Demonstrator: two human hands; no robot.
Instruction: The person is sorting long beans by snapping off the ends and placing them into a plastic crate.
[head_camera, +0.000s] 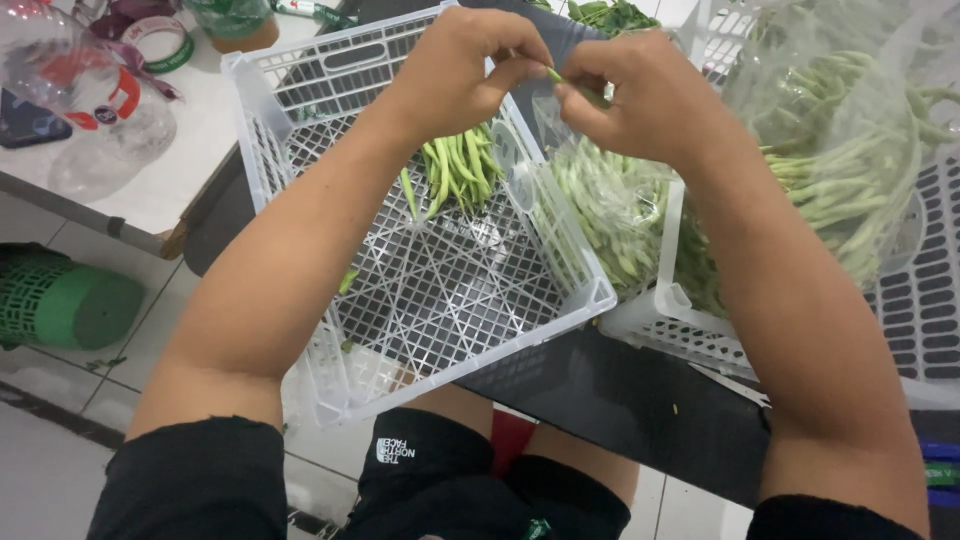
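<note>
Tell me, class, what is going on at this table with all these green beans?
A seated person holds one green bean between both hands, left hand and right hand pinching it above a white plastic crate. A small pile of beans lies at the far end of that crate. To the right, clear plastic bags of beans sit in a second white crate. Both crates rest on a dark surface.
</note>
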